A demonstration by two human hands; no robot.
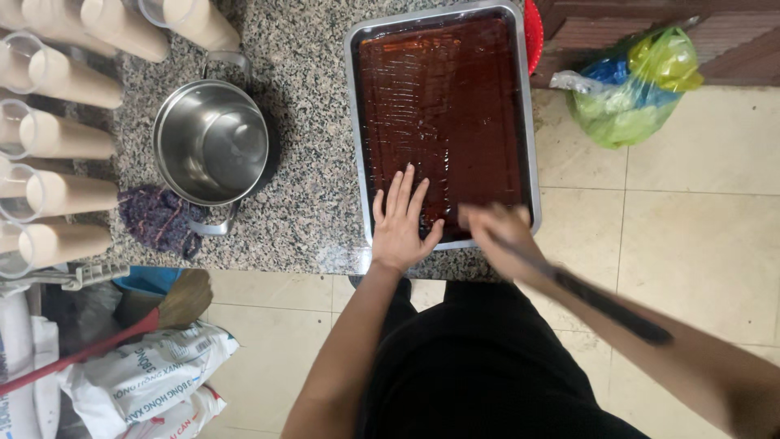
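A metal tray (355, 122) holding a flat sheet of dark brown jelly (443, 106) lies on the speckled granite counter (313, 187). My left hand (400, 219) rests flat on the near edge of the jelly, fingers spread. My right hand (497, 229) is blurred at the tray's near right corner, shut on a long dark knife (601, 305) whose length runs back along my forearm. Which end of the knife is in the hand is not clear.
An empty steel pot (213, 142) with handles sits left of the tray, a purple cloth (158, 218) beside it. Rows of filled plastic cups (65, 138) line the left side. A green plastic bag (638, 89) lies on the tiled floor; sacks and a broom (122, 333) are lower left.
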